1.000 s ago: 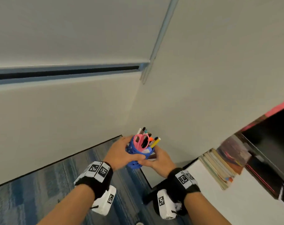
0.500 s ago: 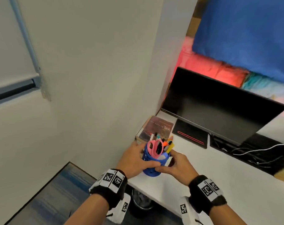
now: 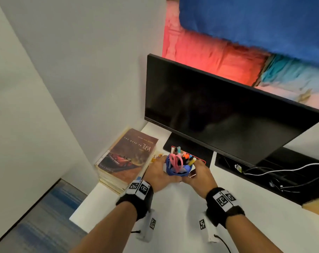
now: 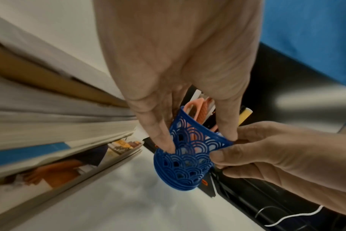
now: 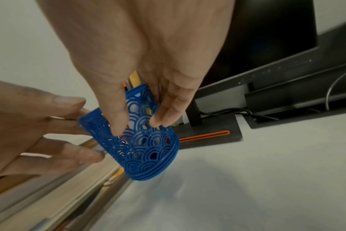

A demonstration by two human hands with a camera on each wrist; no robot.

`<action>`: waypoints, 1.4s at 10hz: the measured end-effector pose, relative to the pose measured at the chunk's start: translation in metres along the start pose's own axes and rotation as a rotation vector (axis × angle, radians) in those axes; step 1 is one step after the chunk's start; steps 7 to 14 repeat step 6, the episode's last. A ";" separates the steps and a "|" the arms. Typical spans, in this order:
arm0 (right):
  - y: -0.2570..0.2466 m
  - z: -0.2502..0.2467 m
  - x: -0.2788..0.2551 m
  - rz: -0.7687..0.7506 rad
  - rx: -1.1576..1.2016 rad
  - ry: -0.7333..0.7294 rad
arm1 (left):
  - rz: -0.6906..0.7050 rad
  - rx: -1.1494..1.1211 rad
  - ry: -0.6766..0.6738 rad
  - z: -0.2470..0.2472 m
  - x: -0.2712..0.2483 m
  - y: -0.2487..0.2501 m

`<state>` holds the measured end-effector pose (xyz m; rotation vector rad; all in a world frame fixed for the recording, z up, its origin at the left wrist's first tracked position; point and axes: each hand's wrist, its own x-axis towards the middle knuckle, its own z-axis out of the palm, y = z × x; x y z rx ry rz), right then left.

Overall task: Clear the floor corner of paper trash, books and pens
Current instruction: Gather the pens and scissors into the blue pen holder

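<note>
A blue lattice pen holder, filled with pens and pink scissors, hangs tilted just above the white desk. My left hand grips its left side with fingers and thumb. On its right side my right hand pinches the wall. A stack of books lies on the desk's left end by the wall, close to the left hand.
A black monitor stands behind the holder, its base right beyond it. A black cable tray with white and black cables runs along the right. Blue carpet floor lies below the desk's left edge.
Both hands carried the pen holder from over the floor corner up and right over the desk, now low in front of the monitor base. The view swung right.
</note>
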<state>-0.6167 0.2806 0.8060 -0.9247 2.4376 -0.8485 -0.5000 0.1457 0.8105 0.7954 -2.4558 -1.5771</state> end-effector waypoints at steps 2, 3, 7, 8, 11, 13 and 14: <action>0.017 0.013 0.031 0.020 0.099 -0.042 | -0.124 -0.070 -0.007 0.009 0.033 -0.010; 0.017 0.017 0.041 0.040 0.180 -0.056 | -0.158 -0.097 -0.017 0.011 0.041 -0.016; 0.025 0.025 0.055 0.098 0.202 -0.093 | -0.214 -0.085 -0.031 0.021 0.046 -0.022; 0.025 0.025 0.055 0.098 0.202 -0.093 | -0.214 -0.085 -0.031 0.021 0.046 -0.022; 0.025 0.025 0.055 0.098 0.202 -0.093 | -0.214 -0.085 -0.031 0.021 0.046 -0.022; 0.025 0.025 0.055 0.098 0.202 -0.093 | -0.214 -0.085 -0.031 0.021 0.046 -0.022; 0.025 0.025 0.055 0.098 0.202 -0.093 | -0.214 -0.085 -0.031 0.021 0.046 -0.022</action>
